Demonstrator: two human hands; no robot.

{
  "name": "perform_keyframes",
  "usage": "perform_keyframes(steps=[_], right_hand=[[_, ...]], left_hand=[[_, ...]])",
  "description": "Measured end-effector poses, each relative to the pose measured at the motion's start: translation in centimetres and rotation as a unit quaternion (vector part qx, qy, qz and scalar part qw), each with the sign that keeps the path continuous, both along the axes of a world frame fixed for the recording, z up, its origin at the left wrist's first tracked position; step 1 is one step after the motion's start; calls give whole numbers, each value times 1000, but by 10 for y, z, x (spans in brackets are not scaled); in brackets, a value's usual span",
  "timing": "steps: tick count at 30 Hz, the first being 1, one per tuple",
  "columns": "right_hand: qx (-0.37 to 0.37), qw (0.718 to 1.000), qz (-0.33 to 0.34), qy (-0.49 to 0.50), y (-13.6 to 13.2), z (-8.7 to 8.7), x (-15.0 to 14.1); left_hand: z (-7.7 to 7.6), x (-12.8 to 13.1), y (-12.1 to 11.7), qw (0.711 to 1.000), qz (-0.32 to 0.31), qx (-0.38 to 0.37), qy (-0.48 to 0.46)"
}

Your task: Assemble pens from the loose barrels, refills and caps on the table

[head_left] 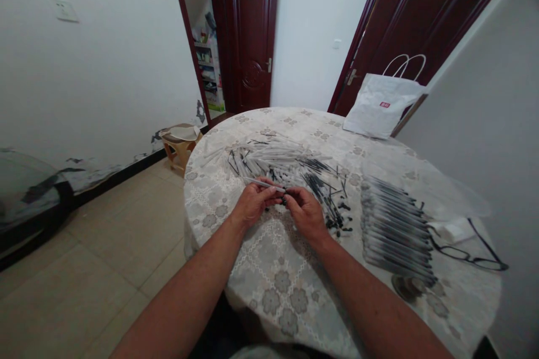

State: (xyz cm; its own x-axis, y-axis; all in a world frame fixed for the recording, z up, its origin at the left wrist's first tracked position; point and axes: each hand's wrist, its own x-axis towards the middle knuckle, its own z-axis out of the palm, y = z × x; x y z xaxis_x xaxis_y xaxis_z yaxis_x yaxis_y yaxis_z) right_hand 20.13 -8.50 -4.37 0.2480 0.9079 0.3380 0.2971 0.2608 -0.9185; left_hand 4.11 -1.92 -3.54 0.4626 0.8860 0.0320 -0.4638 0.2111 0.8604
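Observation:
Over the near middle of the table, my left hand (252,205) is closed around a thin, pale pen barrel (257,181) that points up to the left. My right hand (307,214) meets it at the barrel's right end, fingers pinched on a small black piece (284,197). Whether that piece sits on the barrel or just touches it, I cannot tell. Behind both hands spreads a loose pile of whitish barrels (275,152). Thin black sticks (315,165) lie among and beside them. Small black parts (339,221) are scattered right of my right hand.
A stack of pen-like sticks (393,227) lies on the right, beside black-framed glasses (458,255) and a small round container (406,287). A white bag (381,104) stands at the back right. The round table has a patterned cloth (282,286). A stool (179,146) stands left.

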Motion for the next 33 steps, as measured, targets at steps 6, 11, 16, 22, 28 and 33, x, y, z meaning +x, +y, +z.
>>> perform_keyframes(steps=[6,11,16,22,28,33], right_hand=[[3,1000,-2,1,0,-3,-1],[8,1000,-11,-5,0,-2,-1],[23,998,-25,-44,0,-2,1],[27,999,-24,-40,0,-4,1],[16,999,-23,-45,0,-5,2],[-27,997,-18,-70,-3,-1,4]], left_hand=[[4,0,-3,1000,13,1,21],[4,0,-3,1000,15,1,22],[0,0,-1,1000,8,9,22],[-1,0,-1,999,6,18,28],[2,0,-2,999,17,14,38],[2,0,-3,999,10,14,50]])
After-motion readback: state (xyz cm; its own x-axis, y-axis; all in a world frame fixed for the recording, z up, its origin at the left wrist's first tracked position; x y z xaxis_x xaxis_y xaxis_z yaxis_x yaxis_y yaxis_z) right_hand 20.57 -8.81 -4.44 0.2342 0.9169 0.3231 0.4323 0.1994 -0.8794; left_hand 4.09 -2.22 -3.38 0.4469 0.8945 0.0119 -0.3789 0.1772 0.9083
